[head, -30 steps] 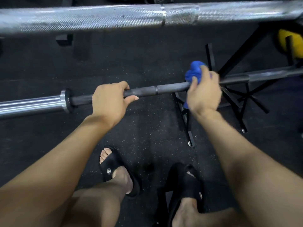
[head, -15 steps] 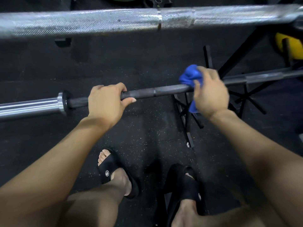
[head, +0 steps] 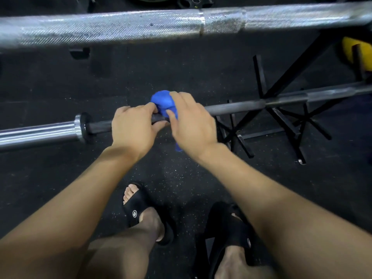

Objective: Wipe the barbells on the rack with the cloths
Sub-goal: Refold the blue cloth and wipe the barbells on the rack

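1. the step in hand is wiping the lower barbell (head: 237, 106) — the dark bar that runs across the middle of the view, its chrome sleeve (head: 38, 131) sticking out to the left.
2. the right hand (head: 191, 121) clasps the blue cloth (head: 163, 102) around the dark shaft, fingers curled over the wad; a tail of cloth hangs below the bar under the wrist.
3. the left hand (head: 131, 127) grips the same shaft just inside the collar (head: 80, 127), fingers wrapped over the top and thumb beneath, apparently steadying the bar. its knuckles touch, or all but touch, the cloth.
4. the two hands sit side by side, so the cloth is at the left limit of the stretch it can reach with the left hand where it is.
5. next move, as i judge it: either draw the cloth back to the right along the shaft, or shift the left hand away so the patch under it and the sleeve can be wiped.
6. the upper barbell (head: 120, 29) — the bright knurled one close to the camera — has no cloth on it and likely waits its turn.
7. the rack's dark legs (head: 267, 125) stand on the rubber floor (head: 60, 178) to the right.
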